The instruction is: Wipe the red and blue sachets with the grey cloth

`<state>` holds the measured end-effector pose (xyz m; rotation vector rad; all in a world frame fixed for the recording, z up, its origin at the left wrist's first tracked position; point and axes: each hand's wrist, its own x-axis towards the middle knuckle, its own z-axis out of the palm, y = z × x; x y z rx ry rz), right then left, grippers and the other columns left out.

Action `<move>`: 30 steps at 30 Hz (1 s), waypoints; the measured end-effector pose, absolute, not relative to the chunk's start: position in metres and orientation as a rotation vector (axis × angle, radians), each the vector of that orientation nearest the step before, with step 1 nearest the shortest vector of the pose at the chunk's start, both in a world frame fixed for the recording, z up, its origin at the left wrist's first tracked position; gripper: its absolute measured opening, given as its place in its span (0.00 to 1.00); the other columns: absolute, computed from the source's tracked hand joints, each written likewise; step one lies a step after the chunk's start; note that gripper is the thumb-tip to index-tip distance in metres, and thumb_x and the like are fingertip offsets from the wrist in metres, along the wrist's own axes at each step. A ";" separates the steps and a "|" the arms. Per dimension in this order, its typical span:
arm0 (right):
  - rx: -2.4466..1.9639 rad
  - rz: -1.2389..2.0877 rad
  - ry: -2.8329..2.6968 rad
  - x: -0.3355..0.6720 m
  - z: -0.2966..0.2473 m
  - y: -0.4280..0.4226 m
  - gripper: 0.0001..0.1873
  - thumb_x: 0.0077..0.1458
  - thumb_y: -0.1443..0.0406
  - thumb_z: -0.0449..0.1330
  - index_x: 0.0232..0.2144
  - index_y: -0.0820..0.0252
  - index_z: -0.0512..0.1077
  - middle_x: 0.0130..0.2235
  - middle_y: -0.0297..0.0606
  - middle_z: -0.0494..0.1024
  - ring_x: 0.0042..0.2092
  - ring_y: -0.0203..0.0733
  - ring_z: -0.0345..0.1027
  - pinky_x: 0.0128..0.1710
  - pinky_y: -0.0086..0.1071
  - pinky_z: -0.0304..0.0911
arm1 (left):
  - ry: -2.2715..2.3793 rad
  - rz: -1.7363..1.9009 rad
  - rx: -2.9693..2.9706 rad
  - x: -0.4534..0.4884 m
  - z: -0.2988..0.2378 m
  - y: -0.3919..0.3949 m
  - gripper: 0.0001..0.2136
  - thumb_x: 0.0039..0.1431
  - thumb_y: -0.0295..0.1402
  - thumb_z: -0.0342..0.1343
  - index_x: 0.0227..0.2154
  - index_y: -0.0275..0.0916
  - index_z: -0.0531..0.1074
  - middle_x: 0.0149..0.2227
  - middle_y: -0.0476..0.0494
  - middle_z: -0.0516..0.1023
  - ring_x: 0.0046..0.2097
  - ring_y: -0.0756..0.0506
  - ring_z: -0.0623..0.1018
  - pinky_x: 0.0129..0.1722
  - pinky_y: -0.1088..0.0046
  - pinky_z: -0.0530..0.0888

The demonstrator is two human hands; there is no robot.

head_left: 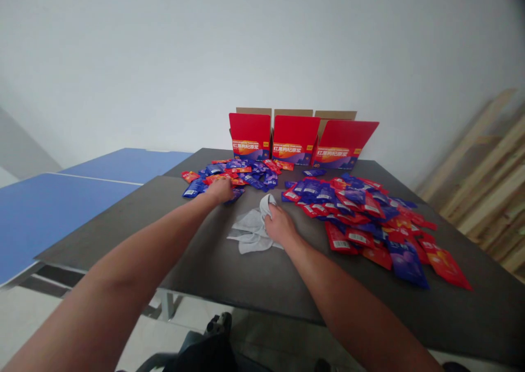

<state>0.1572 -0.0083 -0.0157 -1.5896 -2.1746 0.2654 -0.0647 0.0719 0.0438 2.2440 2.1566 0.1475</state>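
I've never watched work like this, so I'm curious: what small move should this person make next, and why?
Probably the left hand should close on the red and blue sachets beneath it, since it already rests at the edge of that heap. The right hand is on the grey cloth, so it seems less free for that move.
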 end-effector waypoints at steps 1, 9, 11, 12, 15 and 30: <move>-1.592 0.262 -2.177 0.157 -0.016 -0.008 0.16 0.59 0.66 0.47 0.47 0.61 0.67 0.45 0.45 0.75 0.47 0.45 0.69 0.46 0.32 0.60 | 2.185 0.089 2.220 -0.082 0.041 0.073 0.22 0.51 0.34 0.54 0.50 0.34 0.73 0.54 0.30 0.71 0.58 0.32 0.68 0.56 0.59 0.64; -1.585 0.249 -2.192 0.159 -0.016 -0.007 0.16 0.59 0.66 0.47 0.47 0.60 0.68 0.45 0.46 0.76 0.47 0.46 0.69 0.45 0.33 0.61 | 2.066 -0.194 2.369 -0.121 0.022 0.084 0.34 0.47 0.30 0.56 0.61 0.45 0.62 0.64 0.37 0.60 0.64 0.31 0.57 0.59 0.49 0.53; -1.586 0.250 -2.212 0.159 -0.015 -0.007 0.16 0.59 0.66 0.47 0.48 0.60 0.68 0.45 0.46 0.75 0.47 0.47 0.69 0.46 0.34 0.61 | 2.043 -0.242 2.411 -0.120 0.021 0.085 0.32 0.48 0.29 0.56 0.60 0.44 0.64 0.64 0.36 0.60 0.63 0.29 0.57 0.59 0.48 0.54; -1.587 0.249 -2.223 0.159 -0.015 -0.007 0.16 0.60 0.66 0.47 0.48 0.61 0.67 0.45 0.47 0.75 0.47 0.47 0.69 0.46 0.34 0.61 | 2.033 -0.244 2.426 -0.121 0.022 0.086 0.31 0.48 0.29 0.56 0.59 0.44 0.65 0.63 0.35 0.60 0.63 0.29 0.58 0.58 0.48 0.54; -1.593 0.254 -2.226 0.159 -0.015 -0.006 0.17 0.60 0.66 0.47 0.49 0.61 0.67 0.46 0.47 0.75 0.48 0.47 0.69 0.47 0.34 0.60 | 1.992 -0.170 2.445 -0.125 0.029 0.087 0.27 0.49 0.29 0.56 0.56 0.41 0.68 0.61 0.32 0.63 0.62 0.29 0.59 0.59 0.48 0.53; -1.399 0.261 -2.169 0.161 -0.020 -0.007 0.22 0.60 0.65 0.48 0.55 0.64 0.65 0.47 0.47 0.73 0.48 0.46 0.67 0.49 0.34 0.61 | 0.738 1.007 0.689 -0.030 0.039 0.016 0.14 0.56 0.44 0.51 0.35 0.38 0.69 0.27 0.45 0.69 0.25 0.49 0.69 0.22 0.74 0.68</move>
